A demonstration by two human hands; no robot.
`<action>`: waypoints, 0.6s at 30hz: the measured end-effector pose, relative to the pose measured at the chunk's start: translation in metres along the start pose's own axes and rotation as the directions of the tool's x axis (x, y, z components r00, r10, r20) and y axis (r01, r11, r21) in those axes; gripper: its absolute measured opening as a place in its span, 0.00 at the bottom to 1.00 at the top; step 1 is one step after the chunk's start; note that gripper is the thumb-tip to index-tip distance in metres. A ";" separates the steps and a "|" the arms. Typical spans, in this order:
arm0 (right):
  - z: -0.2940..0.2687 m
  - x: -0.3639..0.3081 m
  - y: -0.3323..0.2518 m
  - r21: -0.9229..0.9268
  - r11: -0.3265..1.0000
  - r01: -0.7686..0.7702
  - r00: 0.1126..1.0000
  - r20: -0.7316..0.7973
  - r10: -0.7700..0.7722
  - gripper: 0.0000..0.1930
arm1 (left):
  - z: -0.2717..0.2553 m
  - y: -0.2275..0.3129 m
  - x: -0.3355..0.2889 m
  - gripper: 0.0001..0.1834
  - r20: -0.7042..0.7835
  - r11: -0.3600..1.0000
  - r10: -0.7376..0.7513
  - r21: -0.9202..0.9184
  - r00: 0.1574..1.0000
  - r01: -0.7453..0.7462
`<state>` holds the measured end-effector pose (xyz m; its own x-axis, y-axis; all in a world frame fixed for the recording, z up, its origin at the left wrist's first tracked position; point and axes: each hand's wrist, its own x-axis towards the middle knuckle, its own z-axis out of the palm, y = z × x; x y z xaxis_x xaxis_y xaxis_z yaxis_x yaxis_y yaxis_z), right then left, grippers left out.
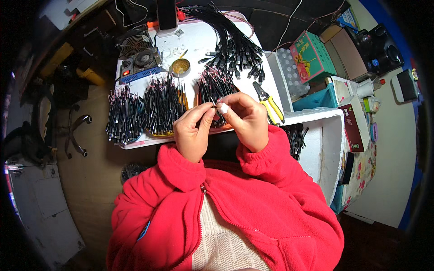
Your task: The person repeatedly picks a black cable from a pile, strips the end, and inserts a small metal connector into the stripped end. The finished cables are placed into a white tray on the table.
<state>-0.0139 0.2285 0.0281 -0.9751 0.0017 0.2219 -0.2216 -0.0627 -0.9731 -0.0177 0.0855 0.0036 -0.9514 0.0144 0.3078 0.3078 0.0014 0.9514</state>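
Observation:
My left hand (192, 132) and my right hand (247, 121) meet over the front of the white work table (194, 43). Thumb and forefinger of each are pinched together at the stripped end of a thin black cable (214, 106), mostly hidden by the fingers. White wrapping covers my right thumb tip. Just behind the hands stands a bundle of black cables (216, 86) with pinkish wire ends. Two more cable bundles, a middle one (163, 104) and a left one (124, 115), line the front edge. Yellow-handled wire strippers (270, 104) lie right of my right hand.
Cables with plugs (239, 52) drape over the table's back. A round tin of amber stuff (180, 67) sits beside a blue device (141, 65) with a lit red switch. To the right are a white foam box (323, 116), a green carton (314, 56) and clear bottles (291, 72).

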 end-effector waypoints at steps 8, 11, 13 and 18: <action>0.002 -0.016 0.001 0.648 0.674 -0.355 0.934 0.207 0.293 0.05 | -0.022 0.023 -0.005 0.07 0.421 0.581 -0.357 -0.599 0.834 0.551; 0.003 -0.021 -0.005 0.485 0.839 -0.246 0.969 0.142 0.202 0.08 | -0.024 0.031 -0.009 0.07 0.410 0.600 -0.375 -0.577 0.831 0.555; 0.002 -0.023 -0.011 0.248 0.968 -0.030 0.998 0.057 0.016 0.10 | -0.025 0.034 -0.011 0.07 0.394 0.660 -0.357 -0.536 0.847 0.527; -0.010 -0.026 -0.025 -0.457 0.808 0.372 0.927 0.136 -0.350 0.06 | -0.026 0.035 -0.020 0.09 0.337 0.737 -0.326 -0.495 0.883 0.461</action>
<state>0.0166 0.2399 0.0464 -0.8245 -0.1126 0.5545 -0.5476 0.4059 -0.7317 0.0116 0.0593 0.0309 -0.9363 0.3488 -0.0404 -0.2180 -0.4870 0.8458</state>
